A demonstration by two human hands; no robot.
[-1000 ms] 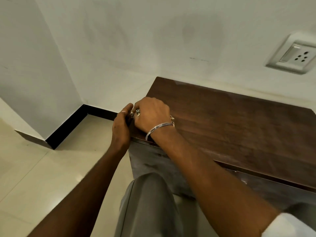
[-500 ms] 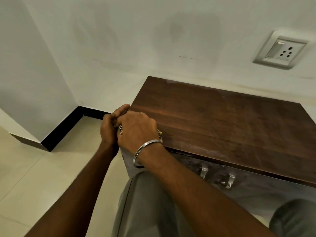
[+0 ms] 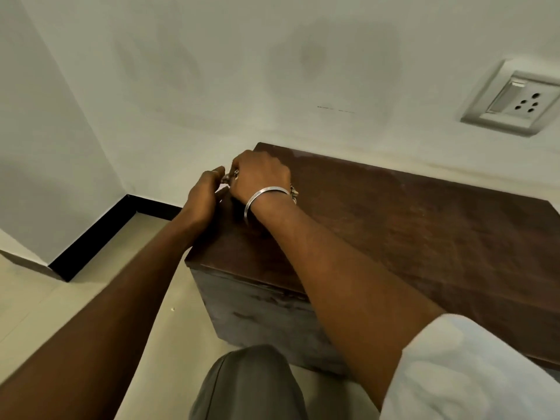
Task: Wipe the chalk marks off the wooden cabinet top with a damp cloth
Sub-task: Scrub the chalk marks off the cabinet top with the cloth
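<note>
The damp cloth, soft and limp and best bunched under a palm, is unseen. It is probably beneath the right hand [image 3: 260, 174], curled at the far-left corner of the wooden cabinet top [image 3: 409, 225]. The left hand [image 3: 206, 192] touches the right hand at the edge; what either grip holds cannot be told.

A pale wall [image 3: 212, 71] fills the upper half of the frame, with faint grey smudges and a short dark mark [image 3: 335, 109] near its middle. A white switch-and-socket plate [image 3: 512, 101] sits at upper right. Black skirting [image 3: 100, 234] runs along the left, above beige floor tiles [image 3: 60, 298] bearing a tiny white speck [image 3: 172, 309].
</note>
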